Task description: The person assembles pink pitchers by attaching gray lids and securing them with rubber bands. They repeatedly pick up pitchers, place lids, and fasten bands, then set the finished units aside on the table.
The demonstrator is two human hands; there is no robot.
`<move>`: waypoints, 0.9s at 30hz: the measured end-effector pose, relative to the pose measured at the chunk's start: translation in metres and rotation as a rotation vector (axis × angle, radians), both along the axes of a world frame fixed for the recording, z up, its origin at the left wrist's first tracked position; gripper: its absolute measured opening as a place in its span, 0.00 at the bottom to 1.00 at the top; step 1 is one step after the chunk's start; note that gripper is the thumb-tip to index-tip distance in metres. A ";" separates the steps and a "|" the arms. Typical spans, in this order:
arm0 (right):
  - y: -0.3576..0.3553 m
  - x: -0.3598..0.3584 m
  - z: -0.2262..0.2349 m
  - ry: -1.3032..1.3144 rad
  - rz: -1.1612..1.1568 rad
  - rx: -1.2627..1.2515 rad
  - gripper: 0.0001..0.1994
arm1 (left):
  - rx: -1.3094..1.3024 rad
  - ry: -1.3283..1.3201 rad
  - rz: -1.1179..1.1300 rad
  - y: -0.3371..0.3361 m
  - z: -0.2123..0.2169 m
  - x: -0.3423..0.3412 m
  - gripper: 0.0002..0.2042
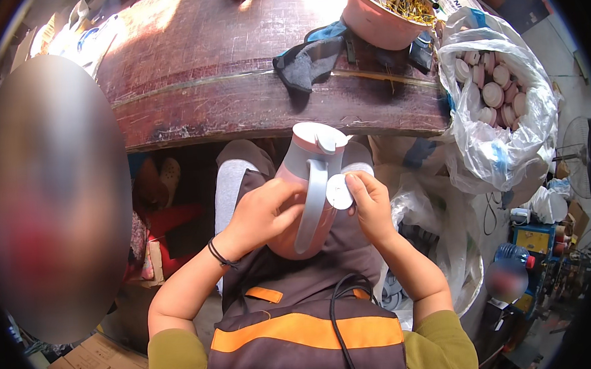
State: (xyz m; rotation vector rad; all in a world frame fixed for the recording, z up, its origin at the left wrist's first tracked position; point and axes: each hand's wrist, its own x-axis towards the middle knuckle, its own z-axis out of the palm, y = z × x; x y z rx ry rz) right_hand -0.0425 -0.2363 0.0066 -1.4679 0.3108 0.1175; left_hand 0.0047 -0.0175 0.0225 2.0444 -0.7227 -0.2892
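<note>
A pink electric kettle (286, 244) with a white lid (321, 134) and a long grey handle (312, 207) rests upright, slightly tilted, in my lap. My left hand (270, 211) is closed around the kettle's left side, its thumb and fingers reaching toward the handle. Between the thumb and fingers of my right hand (373, 204) is a flat white disc (339, 193), close beside the handle. Another pale, rounded piece (359, 168) shows just behind my right fingers; what it belongs to is hidden.
A dark red wooden table (202, 69) stands ahead, bearing a grey cloth glove (309, 60) and a pink tub (380, 23) of yellow wires. A plastic bag (461, 99) of round pinkish parts is at right. Cardboard boxes (98, 365) lie lower left; a blurred shape fills the left.
</note>
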 end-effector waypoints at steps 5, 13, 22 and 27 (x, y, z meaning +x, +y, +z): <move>0.016 -0.002 -0.005 -0.021 -0.012 0.109 0.12 | 0.063 -0.013 0.005 -0.012 0.001 -0.003 0.17; 0.004 -0.006 -0.011 -0.006 -0.108 0.267 0.13 | -0.545 0.821 0.075 0.012 -0.010 0.006 0.09; 0.022 -0.007 -0.012 0.066 -0.145 0.397 0.13 | -0.036 -0.254 0.024 -0.015 -0.003 0.003 0.12; 0.015 -0.010 -0.004 0.200 -0.159 0.601 0.10 | -0.746 0.808 0.099 0.005 -0.008 0.009 0.08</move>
